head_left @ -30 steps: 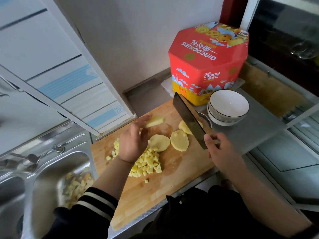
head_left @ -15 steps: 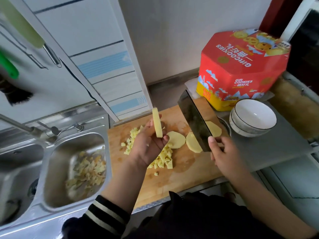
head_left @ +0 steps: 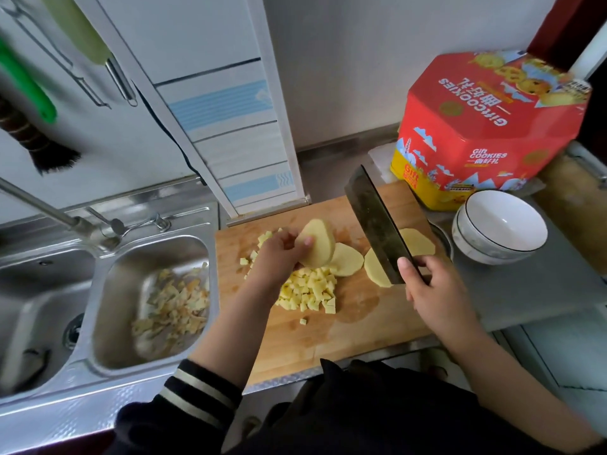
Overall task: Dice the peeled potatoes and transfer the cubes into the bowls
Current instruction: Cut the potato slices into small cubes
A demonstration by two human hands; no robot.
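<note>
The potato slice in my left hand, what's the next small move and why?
Probably lay the potato slice flat on the cutting board, since the left hand holds it lifted while the right hand has the cleaver raised.

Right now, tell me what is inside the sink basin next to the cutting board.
The sink basin holds a loose heap of potato peelings on its floor. Whatever lies beneath the heap, including any drain, is covered. No water can be made out, and the picture is blurred there.

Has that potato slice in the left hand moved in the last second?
Yes. The potato slice rose from the cutting board near its far edge; the left hand now holds it above the diced pile.
</note>
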